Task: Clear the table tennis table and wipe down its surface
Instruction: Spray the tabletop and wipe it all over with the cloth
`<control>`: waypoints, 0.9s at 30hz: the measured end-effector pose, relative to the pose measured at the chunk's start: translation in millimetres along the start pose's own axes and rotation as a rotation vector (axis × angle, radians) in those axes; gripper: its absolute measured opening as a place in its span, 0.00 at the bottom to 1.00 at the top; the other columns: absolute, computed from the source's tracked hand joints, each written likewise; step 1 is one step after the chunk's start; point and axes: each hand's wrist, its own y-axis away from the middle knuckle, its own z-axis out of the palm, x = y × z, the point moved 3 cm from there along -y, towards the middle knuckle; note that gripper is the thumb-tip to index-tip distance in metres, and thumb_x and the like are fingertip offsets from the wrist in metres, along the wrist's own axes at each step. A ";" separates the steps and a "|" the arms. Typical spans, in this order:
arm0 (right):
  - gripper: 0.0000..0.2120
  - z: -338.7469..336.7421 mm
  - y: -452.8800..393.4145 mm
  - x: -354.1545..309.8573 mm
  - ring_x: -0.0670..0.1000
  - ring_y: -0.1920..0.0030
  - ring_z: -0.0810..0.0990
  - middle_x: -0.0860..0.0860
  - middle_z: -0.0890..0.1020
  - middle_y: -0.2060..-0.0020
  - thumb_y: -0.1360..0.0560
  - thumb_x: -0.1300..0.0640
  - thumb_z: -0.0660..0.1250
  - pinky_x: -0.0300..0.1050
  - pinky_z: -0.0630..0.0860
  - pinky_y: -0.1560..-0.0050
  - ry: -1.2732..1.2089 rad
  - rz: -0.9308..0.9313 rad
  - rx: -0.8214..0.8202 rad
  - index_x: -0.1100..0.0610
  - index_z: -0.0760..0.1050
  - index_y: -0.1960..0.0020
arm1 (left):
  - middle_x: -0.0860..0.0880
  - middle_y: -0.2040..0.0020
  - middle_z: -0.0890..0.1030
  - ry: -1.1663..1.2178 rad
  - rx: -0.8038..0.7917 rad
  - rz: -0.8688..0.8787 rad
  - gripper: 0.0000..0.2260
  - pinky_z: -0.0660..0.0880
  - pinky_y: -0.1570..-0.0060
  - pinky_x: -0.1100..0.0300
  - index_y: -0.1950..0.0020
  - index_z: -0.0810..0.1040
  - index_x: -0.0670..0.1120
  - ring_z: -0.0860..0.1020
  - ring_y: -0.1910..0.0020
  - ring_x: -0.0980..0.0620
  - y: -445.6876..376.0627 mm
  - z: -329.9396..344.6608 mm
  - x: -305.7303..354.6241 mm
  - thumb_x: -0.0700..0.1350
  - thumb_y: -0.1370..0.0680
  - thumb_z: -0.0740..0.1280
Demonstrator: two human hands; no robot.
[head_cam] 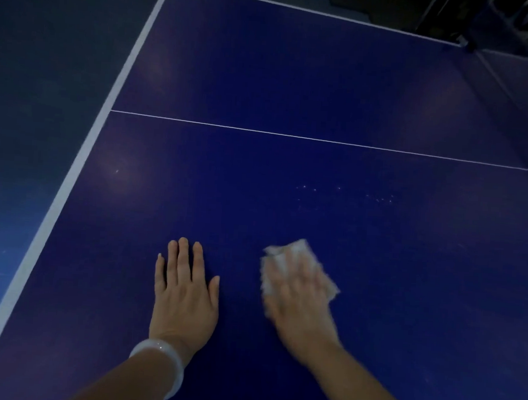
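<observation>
**Two hands on the blue desk, one on a cloth**

Two of your hands are resting on the desk [325, 80]. Your left hand [186, 294] is lying flat on the blue surface, palm down, fingers straight and close together, holding nothing; its grip is apart. A pale bangle [161, 363] is sitting on that wrist.

Your right hand [300, 294] is pressing down on a white cloth [296, 253], which is lying crumpled on the desk just right of the left hand, its edges showing past the fingertips and at both sides of the hand. This hand is blurred, so you cannot tell whether the fingers are curling round the cloth or lying flat on it.

Beyond the cloth, a scatter of small pale specks [343, 194] is showing on the surface. Farther out, a thin white line [291, 135] is crossing the desk, and a broad white border [82, 161] is running along the left edge. Dark floor [41, 78] is lying past that edge.
</observation>
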 end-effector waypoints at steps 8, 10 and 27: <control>0.28 2.7 77.9 102.4 0.64 0.22 0.39 0.59 0.43 0.21 0.18 0.45 0.40 0.66 0.37 0.25 -0.336 1.104 -0.037 0.46 0.33 0.22 | 0.37 0.21 0.53 0.001 -0.003 0.007 0.30 0.46 0.24 0.41 0.21 0.52 0.39 0.48 0.21 0.39 0.5 2.9 0.1 0.55 0.18 0.41; 0.32 0.4 78.9 44.6 0.70 0.23 0.44 0.64 0.44 0.22 0.18 0.47 0.46 0.70 0.43 0.26 -0.253 0.989 -0.020 0.52 0.32 0.21 | 0.37 0.21 0.53 0.024 -0.003 0.007 0.29 0.46 0.24 0.41 0.21 0.53 0.39 0.49 0.22 0.39 0.5 2.4 0.7 0.54 0.18 0.42; 0.29 10.2 219.8 16.4 0.57 0.21 0.40 0.53 0.42 0.20 0.19 0.46 0.43 0.60 0.40 0.23 -0.279 1.106 0.011 0.44 0.37 0.21 | 0.42 0.21 0.54 0.428 0.011 0.001 0.27 0.40 0.23 0.50 0.22 0.60 0.43 0.47 0.21 0.46 -0.3 -7.7 -15.6 0.51 0.19 0.61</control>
